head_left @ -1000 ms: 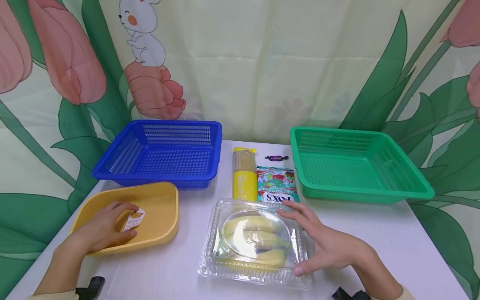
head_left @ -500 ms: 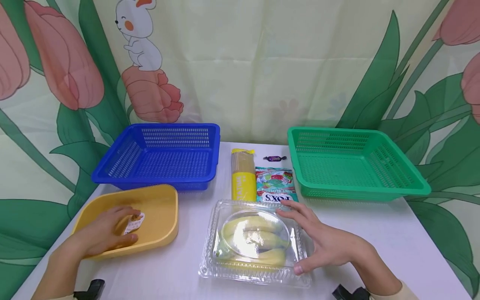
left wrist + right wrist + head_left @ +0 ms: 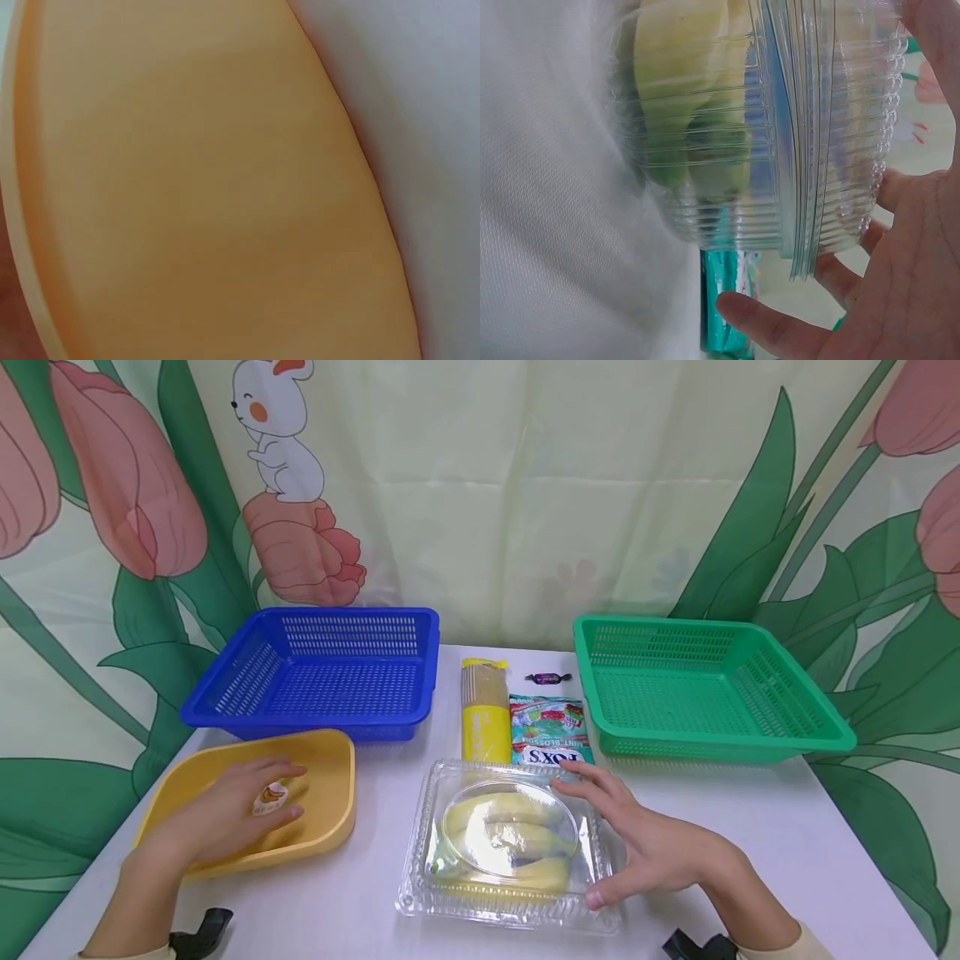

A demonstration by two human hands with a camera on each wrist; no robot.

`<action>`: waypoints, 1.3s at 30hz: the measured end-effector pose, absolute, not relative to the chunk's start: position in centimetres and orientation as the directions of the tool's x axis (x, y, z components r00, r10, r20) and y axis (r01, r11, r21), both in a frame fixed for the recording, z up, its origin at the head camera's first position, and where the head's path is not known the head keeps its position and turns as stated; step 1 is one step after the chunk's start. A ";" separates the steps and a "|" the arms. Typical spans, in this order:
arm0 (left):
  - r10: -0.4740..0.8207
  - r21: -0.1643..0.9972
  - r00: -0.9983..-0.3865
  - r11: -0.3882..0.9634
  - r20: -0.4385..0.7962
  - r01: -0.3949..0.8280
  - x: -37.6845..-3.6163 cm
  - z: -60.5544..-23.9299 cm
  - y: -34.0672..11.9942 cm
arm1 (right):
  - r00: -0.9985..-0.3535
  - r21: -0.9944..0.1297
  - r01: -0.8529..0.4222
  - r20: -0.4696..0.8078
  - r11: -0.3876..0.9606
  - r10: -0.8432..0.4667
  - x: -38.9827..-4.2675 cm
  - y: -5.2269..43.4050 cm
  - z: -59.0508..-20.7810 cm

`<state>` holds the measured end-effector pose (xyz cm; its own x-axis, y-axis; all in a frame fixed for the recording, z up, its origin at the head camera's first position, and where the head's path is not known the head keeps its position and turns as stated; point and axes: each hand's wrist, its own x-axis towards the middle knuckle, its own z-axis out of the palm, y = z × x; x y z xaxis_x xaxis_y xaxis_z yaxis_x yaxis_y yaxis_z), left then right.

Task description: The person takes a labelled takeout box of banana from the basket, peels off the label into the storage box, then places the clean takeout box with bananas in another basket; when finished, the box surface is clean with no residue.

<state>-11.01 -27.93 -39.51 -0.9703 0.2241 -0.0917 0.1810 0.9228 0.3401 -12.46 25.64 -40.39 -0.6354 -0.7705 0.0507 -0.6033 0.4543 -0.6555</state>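
My left hand (image 3: 232,806) reaches into the yellow tray (image 3: 330,828), fingers loosely arched and thumb apart. Between fingers and thumb shows a white label with a banana picture (image 3: 270,797); whatever lies under the hand is mostly hidden. The left wrist view is filled by the tray wall (image 3: 225,150), without the fingers. At the right side of a clear plastic clamshell box (image 3: 420,893) is my right hand (image 3: 645,839), fingers spread along its far corner and thumb at the near edge. Several bananas (image 3: 517,839) show through the lid. Fingers (image 3: 772,326) stretch past the box in the right wrist view.
Behind the box lie a yellow pack of noodle-like sticks (image 3: 485,718), a teal FOX'S bag (image 3: 551,727) and a purple wrapped candy (image 3: 548,678). A blue basket (image 3: 225,706) stands back left, a green basket (image 3: 720,742) back right. A printed curtain (image 3: 487,527) hangs behind.
My left hand has slid to the right inside the yellow tray, and the banana label looks turned slightly. The right hand and the clamshell box have stayed put.
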 end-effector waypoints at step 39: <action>0.558 0.694 -0.830 0.587 0.026 0.416 -11.6 -38.9 -17.7 | -0.658 -0.730 -0.536 0.048 0.423 -0.751 -12.4 25.7 -41.5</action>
<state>-11.58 -17.74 -38.88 -0.8295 0.5579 0.0255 0.4164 0.5873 0.6941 -12.37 25.66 -41.49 -0.6584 -0.7512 0.0481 -0.5363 0.4233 -0.7302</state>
